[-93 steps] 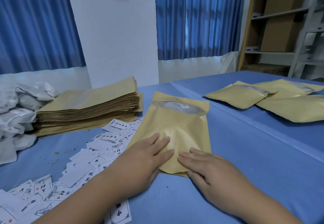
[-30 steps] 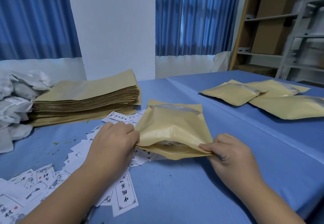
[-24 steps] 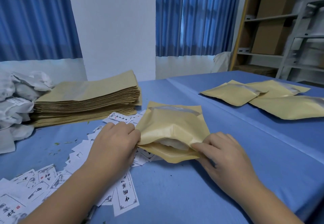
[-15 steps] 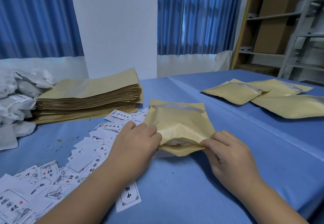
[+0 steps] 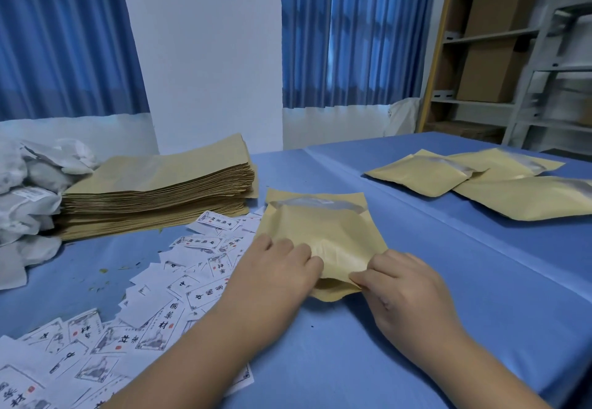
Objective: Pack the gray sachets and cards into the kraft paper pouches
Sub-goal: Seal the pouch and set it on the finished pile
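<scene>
The pouch, at 12 o'clock on the desk, now lies flatter with its mouth nearly closed, and the sachet seen earlier is hidden. My left hand grips its 8 o'clock edge; my right hand pinches the 5 o'clock edge. I judge that sealing comes next.

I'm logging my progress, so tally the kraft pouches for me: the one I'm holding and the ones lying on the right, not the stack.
Held pouch, gripped by left hand and right hand: 1
Pouches lying at right: 3
Total: 4
</scene>
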A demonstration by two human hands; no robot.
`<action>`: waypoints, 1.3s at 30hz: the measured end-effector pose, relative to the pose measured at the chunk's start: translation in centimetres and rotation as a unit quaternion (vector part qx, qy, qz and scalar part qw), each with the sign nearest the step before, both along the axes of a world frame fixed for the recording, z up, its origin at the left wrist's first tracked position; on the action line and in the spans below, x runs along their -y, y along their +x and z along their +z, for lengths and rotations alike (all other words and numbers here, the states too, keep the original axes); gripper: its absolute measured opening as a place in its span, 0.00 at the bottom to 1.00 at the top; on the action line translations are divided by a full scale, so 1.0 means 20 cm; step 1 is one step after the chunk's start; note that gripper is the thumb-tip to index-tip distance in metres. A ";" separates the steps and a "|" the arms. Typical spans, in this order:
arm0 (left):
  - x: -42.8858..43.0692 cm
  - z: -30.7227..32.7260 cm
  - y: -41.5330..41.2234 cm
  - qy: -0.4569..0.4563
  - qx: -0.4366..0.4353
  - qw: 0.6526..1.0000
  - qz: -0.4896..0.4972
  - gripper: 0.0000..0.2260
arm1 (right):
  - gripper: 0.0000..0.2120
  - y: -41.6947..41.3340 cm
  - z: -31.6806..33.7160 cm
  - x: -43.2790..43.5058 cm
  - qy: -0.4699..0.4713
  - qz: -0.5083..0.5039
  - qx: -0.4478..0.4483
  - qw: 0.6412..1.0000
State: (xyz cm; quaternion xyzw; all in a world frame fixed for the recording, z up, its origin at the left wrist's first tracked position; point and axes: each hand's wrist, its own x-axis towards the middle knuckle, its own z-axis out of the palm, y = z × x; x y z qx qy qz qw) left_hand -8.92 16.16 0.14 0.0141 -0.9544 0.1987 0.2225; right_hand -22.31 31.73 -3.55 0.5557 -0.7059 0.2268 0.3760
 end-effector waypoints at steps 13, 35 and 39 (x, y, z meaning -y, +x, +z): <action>0.05 -0.07 -0.01 0.078 0.077 0.994 -0.022 0.08 | 0.03 0.01 0.00 0.01 0.140 0.078 0.054 0.986; -0.09 -0.07 -0.06 0.053 0.015 0.998 -0.005 0.20 | 0.09 0.05 0.00 0.02 0.070 -0.037 -0.056 0.995; -0.09 -0.10 -0.07 0.047 -0.007 0.999 -0.022 0.19 | 0.11 0.04 0.00 0.02 0.054 -0.039 -0.075 0.995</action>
